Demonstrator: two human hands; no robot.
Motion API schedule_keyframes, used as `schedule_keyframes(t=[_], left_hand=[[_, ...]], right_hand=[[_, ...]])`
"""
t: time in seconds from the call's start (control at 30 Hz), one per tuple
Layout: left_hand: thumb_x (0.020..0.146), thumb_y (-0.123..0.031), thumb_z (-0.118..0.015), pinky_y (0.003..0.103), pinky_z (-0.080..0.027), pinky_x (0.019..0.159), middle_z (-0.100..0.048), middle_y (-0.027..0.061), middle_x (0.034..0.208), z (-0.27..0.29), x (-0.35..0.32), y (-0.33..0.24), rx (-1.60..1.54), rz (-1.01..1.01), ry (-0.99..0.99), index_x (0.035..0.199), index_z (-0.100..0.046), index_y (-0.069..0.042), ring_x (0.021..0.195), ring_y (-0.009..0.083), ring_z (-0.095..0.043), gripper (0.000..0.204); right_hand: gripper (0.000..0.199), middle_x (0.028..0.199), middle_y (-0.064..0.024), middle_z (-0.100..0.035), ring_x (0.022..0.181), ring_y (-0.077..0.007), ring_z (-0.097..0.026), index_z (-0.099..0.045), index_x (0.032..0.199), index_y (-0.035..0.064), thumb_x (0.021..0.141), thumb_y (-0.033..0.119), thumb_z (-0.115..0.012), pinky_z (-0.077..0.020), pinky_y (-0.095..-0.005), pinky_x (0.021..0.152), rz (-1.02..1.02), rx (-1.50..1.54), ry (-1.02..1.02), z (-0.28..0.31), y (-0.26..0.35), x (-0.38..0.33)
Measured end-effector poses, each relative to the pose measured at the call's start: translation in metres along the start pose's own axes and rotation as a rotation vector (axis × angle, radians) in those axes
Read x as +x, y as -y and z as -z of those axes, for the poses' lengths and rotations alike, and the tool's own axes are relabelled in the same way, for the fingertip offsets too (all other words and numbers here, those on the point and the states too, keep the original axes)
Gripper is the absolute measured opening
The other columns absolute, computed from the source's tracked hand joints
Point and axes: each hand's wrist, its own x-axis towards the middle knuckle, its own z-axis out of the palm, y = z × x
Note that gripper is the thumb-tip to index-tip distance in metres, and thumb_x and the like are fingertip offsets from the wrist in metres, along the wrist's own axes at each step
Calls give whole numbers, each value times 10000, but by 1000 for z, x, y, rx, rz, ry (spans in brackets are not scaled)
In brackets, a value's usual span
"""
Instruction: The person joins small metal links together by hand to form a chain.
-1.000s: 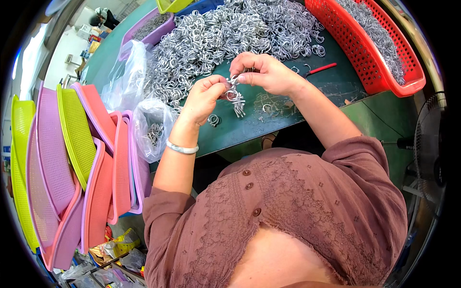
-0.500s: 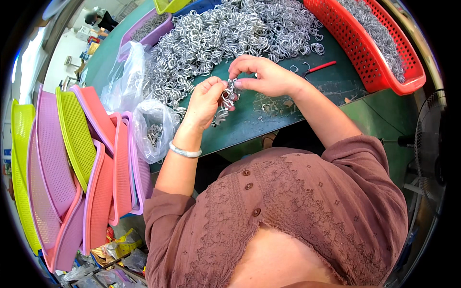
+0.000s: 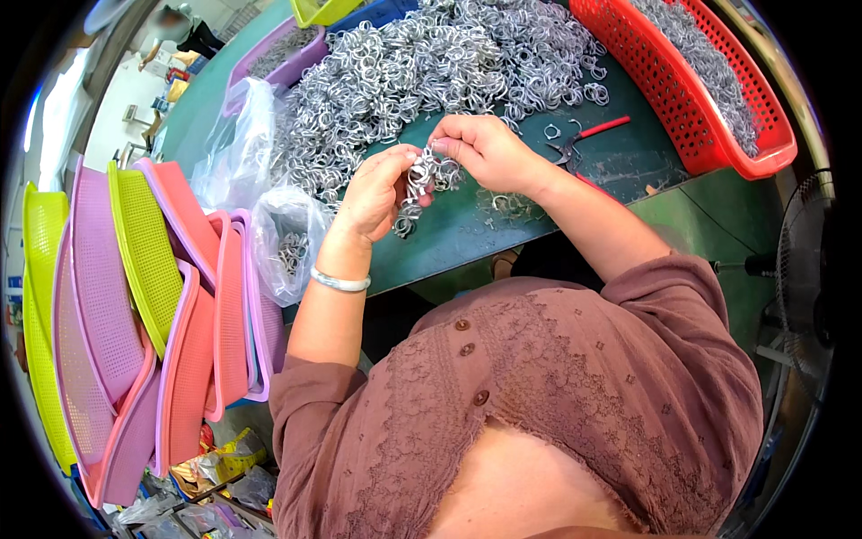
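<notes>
**Rings (image 3: 420,187) betw. L hand (image 3: 377,193) & R hand (image 3: 485,154), approx. 12 o'clock**

Clock is read from the middle of view. Any print on the yellow pack (image 3: 239,446), at 7–8 o'clock, is too small to read.

Table (image 3: 422,253) is green, w/ a worn, scratched patch at 1–2 o'clock & small scraps (image 3: 505,206) near R wrist. A big grey pile (image 3: 422,67) of similar rings covers its 12 o'clock part. Pliers (image 3: 603,127) w/ red handles lie at 1–2, a loose ring just beside.

Fingers: L hand is curled narrow around the clump of rings; R hand pinches its upper end w/ thumb & index. The clump is held above the table, nr. the pile.

A clear bag (image 3: 271,214) at 9–10 has some rings inside. Red basket (image 3: 660,94) at 2 and lilac tub (image 3: 312,52) at 11 both hold small grey pcs.

Room: lime, lilac & pink baskets (image 3: 101,287) are stacked at 8–9; a fan (image 3: 802,260) is at 3, nr. the green floor (image 3: 700,220). Another person (image 3: 196,36) stands at 10–11, well apart.
</notes>
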Motion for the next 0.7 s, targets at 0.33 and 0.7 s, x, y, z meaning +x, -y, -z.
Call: schedule_keyframes(t=[0.33,0.7], left_hand=[[846,-130,-433,231,-435,481,-551,71,662,4,0,-1,105,40,67,866,-498,-29,545,132,-528,121],[874,-164,-460,203,-397,459,-523,11,628,-7,8,19,454,-209,-224,811,-497,-44,507,74,-479,141]], right_hand=[[97,725,-132,-554,664,-240,-556,-517,854,12,828,102,-489,-428,-313,615,10,-32,31,-3,0,2],[208,731,-1,-538,620,-78,-482,-502,958,19,809,145,-575,-406,-233,530,-393,454,191,6,-6,-5]])
